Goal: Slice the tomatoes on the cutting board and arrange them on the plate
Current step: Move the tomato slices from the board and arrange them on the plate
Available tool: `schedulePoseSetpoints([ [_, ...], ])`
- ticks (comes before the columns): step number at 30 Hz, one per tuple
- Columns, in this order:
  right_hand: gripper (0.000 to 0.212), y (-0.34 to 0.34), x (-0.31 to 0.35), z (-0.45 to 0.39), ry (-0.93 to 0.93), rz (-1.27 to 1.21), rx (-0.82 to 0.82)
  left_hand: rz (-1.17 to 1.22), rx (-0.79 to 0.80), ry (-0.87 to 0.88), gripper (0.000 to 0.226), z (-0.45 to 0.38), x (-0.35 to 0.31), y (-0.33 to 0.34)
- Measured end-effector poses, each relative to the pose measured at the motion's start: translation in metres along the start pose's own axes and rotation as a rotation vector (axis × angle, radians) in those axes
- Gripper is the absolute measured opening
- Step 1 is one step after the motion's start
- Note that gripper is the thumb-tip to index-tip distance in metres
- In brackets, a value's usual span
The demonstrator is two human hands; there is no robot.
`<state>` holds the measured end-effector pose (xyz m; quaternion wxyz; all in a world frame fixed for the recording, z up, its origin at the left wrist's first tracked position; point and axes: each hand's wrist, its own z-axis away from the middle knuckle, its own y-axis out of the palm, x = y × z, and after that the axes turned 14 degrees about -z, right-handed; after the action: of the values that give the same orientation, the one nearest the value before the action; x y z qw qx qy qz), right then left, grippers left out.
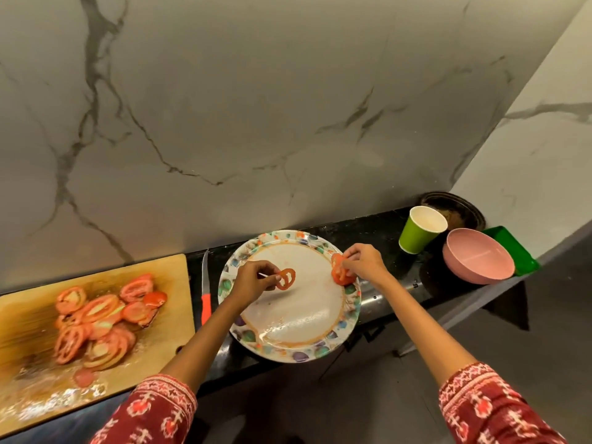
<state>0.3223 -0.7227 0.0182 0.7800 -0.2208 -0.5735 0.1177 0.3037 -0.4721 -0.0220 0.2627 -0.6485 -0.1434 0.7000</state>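
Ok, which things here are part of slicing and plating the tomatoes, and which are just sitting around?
Part of the job: wooden cutting board with red tomato slices; floral-rimmed white plate; orange-handled knife; slices pinched by the left hand and right hand.

Lying about: green paper cup; pink bowl; green tray.

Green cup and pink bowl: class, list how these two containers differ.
The green cup is tall and narrow; the pink bowl is wide and shallow. The green cup's inside is white; the pink bowl is pink throughout. Both sit empty, open side up, right of the plate.
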Motion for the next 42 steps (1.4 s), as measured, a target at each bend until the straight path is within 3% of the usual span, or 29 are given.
schedulePoseSetpoints([
  [5,0.007,0.005,-0.014,-0.007,-0.072,0.232,-0.137,-0.017,-0.014,-0.018,0.01,-0.003,-0.005,0.014],
  [11,0.006,0.0,-0.02,-0.008,-0.13,0.292,-0.144,-0.039,-0.031,-0.036,0.011,-0.006,-0.008,0.022],
  [14,0.006,-0.005,-0.009,-0.012,-0.231,0.141,-0.027,-0.069,-0.03,-0.01,0.013,-0.01,-0.015,0.024],
  [18,0.02,0.0,0.015,-0.009,-0.316,0.025,0.396,-0.098,-0.025,0.04,0.01,-0.018,-0.034,0.027],
  [20,0.02,0.004,0.02,-0.008,-0.36,0.042,0.487,-0.104,-0.029,0.068,0.008,-0.021,-0.044,0.03],
  [22,0.017,0.004,0.021,-0.011,-0.395,0.067,0.461,-0.092,-0.04,0.074,0.008,-0.024,-0.052,0.031],
  [27,0.016,-0.023,-0.002,-0.035,-0.374,0.233,0.21,-0.056,-0.08,-0.004,0.014,-0.025,-0.055,0.037],
  [29,0.026,-0.033,-0.009,-0.038,-0.298,0.289,0.301,-0.071,-0.074,-0.038,0.015,-0.024,-0.052,0.043],
  [32,0.067,-0.032,-0.016,-0.032,-0.223,0.404,0.504,-0.1,-0.06,-0.081,0.016,-0.022,-0.05,0.056],
  [34,0.08,-0.027,-0.021,-0.03,-0.21,0.467,0.533,-0.11,-0.048,-0.085,0.016,-0.022,-0.049,0.064],
  [42,0.068,-0.024,-0.027,-0.029,-0.324,0.501,0.504,-0.149,-0.036,-0.083,0.016,-0.024,-0.049,0.068],
])
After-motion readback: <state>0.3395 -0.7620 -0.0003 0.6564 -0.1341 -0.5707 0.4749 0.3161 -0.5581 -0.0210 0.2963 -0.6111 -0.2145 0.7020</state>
